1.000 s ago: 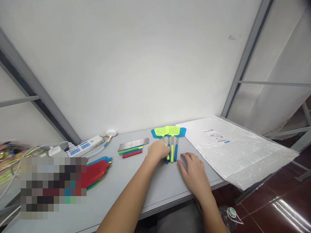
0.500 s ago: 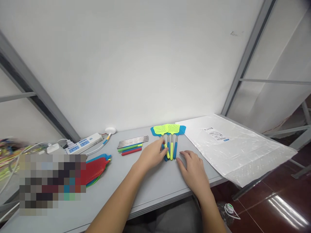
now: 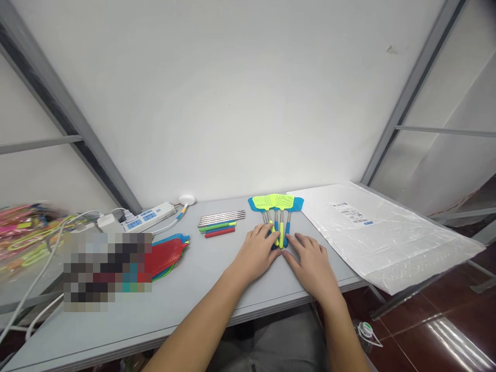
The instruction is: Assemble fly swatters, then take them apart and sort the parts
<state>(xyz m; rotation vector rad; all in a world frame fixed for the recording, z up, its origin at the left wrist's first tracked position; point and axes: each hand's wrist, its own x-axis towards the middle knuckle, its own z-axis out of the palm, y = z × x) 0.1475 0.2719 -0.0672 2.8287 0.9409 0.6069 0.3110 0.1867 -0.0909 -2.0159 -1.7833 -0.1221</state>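
Several fly swatters (image 3: 273,202) with blue and yellow-green heads lie overlapped on the grey table, their handles pointing toward me. My left hand (image 3: 256,253) rests at the left side of the handles, fingers apart and touching them, thumb near their lower ends. On the other side, my right hand (image 3: 313,262) lies with fingers spread beside the rightmost blue handle (image 3: 287,235). Both thumbs come close together just below the handle ends. My left fingers partly hide the leftmost handles.
Left of the swatters lie metal rods (image 3: 222,218) and loose green, blue and red handles (image 3: 219,232). Red, blue and green swatter heads (image 3: 165,257) are stacked further left, near a power strip (image 3: 149,219). A white plastic mailer bag (image 3: 360,243) overhangs the table's right edge.
My left hand has come down from over the swatter shafts to the handles' left side. My right hand is closer to the handle ends. The swatters sit closer together; the view has shifted slightly.
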